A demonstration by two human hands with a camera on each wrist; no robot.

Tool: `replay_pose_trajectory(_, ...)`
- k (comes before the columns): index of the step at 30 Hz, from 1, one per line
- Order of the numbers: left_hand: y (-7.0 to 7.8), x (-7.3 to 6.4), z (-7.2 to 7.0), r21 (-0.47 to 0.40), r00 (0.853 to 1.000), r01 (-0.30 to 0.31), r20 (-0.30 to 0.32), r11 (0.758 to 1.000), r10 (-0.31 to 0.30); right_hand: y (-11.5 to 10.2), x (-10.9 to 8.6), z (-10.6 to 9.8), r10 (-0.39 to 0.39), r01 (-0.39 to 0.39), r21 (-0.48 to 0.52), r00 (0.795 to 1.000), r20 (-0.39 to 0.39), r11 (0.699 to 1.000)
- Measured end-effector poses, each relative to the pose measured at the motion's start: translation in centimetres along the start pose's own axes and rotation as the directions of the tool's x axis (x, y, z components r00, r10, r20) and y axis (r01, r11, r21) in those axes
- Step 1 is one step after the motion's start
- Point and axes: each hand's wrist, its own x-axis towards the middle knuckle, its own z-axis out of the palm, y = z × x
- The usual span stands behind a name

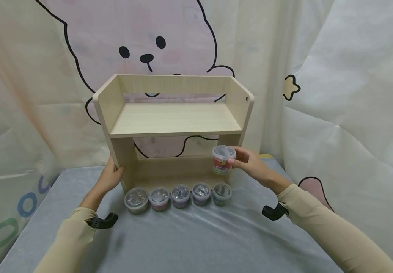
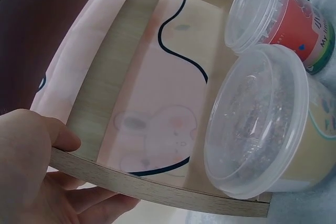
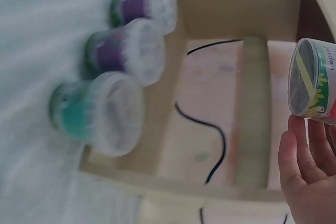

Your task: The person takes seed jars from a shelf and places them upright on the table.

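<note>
A small light-wood shelf unit (image 1: 176, 119) stands on the table with an upper and a lower level. My left hand (image 1: 109, 177) grips its left side panel, thumb inside and fingers outside, as the left wrist view also shows. In my right hand (image 1: 255, 167) is a small plastic tub (image 1: 222, 163) with a clear lid and red label, held upright before the right end of the lower level. Beneath it, several lidded tubs line the shelf's front: a wider one (image 1: 136, 200) at the left, a red one (image 2: 299, 22), purple ones (image 3: 111, 51) and a teal one (image 3: 79, 109).
A grey-blue cloth (image 1: 196, 242) covers the table. Behind it hangs a pale curtain (image 1: 258, 45) printed with a cartoon bear, and more curtain hangs on both sides. Something yellow (image 1: 266, 156) shows at the table's back edge, right of the shelf.
</note>
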Motion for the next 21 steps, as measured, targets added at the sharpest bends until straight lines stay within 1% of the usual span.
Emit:
replay_pose_trajectory(4, 0.0, 0.0, -0.1, -0.007, 1.000, -0.011, -0.001, 1.000, 0.011, 1.5, -0.8, -0.4, 0.020, -0.020, 0.015, 1.000, -0.002, 1.000)
replay_pose_trajectory(10, -0.8, 0.0, -0.2, -0.023, 0.998, -0.058, -0.001, 0.998, 0.058, 3.5, -2.0, -1.0, 0.057, -0.057, 0.009, 0.998, -0.023, 0.998)
replay_pose_trajectory(15, -1.1, 0.0, -0.5, -0.057, 0.998, -0.063, 0.026, 0.996, 0.065, 4.7, -3.0, -1.6, 0.085, -0.085, 0.003, 0.995, -0.046, 0.996)
replay_pose_trajectory(21, -1.2, -0.1, -0.8, -0.106, 0.993, -0.098, 0.059, 0.990, 0.105, 5.7, -3.8, -2.4, 0.112, -0.112, -0.003, 0.991, -0.071, 0.994)
